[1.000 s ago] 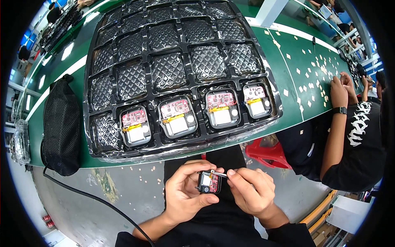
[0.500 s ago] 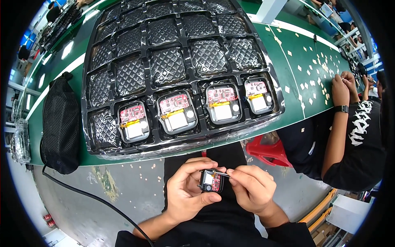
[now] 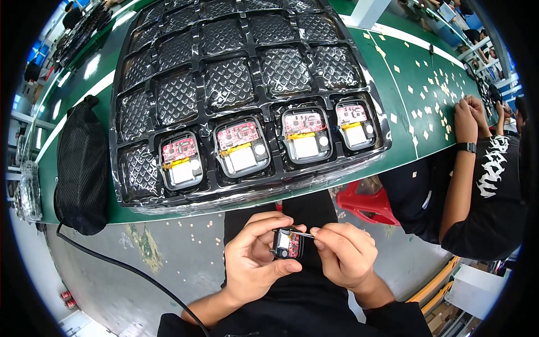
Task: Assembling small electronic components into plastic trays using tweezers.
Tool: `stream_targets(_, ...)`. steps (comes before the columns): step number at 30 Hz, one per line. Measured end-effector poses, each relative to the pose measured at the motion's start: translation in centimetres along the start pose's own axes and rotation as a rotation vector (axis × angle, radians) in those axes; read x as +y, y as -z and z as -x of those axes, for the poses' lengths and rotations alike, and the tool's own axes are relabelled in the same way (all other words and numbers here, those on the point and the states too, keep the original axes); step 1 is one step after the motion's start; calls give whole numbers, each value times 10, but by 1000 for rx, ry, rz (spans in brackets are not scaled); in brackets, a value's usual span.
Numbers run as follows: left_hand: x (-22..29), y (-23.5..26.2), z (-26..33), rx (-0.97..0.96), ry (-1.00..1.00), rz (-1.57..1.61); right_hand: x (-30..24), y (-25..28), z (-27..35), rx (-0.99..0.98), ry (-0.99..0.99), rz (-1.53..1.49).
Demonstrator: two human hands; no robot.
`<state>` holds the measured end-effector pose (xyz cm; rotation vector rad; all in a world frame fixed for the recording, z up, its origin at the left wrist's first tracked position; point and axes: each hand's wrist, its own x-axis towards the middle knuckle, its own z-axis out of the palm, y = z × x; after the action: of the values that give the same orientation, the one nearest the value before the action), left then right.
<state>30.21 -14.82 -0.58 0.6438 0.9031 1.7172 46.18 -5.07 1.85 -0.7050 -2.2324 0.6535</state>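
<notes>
Above my lap, my left hand (image 3: 251,263) is closed around the edges of a small black device housing (image 3: 279,253). Its open face shows a red circuit board, a white block and a strip of yellow tape. My right hand (image 3: 347,254) pinches slim metal tweezers (image 3: 306,235), whose tip reaches over the housing's upper edge. Whether the tip touches a part is too small to tell. Beyond my hands, a black moulded tray (image 3: 185,128) carries several similar open housings, one of them a black-rimmed unit (image 3: 242,150), in its nearest row.
The tray lies on a green bench (image 3: 407,78) strewn with small pale squares at the right. A black mesh bag (image 3: 84,168) stands at the left, a black cable (image 3: 129,269) running from it. At the right sits a co-worker (image 3: 477,185), near a red stool (image 3: 368,203).
The view has shifted slightly. My hands keep almost the same grip, and the housing is tilted a little differently under the tweezers.
</notes>
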Motion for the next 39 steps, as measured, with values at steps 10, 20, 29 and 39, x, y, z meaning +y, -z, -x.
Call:
stream_targets(10, 2, -1, -1, -4, 10, -41, 2, -3, 3, 9, 49, 44)
stream_targets(20, 6, -3, 0, 20, 22, -104, 3, -6, 6, 39, 109, 121)
stream_targets(29, 5, -8, 2, 68, 33, -53, 1, -11, 12, 75, 157, 194)
stream_targets(39, 13, -2, 12, -7, -133, -136, 3, -5, 3, 31, 93, -65)
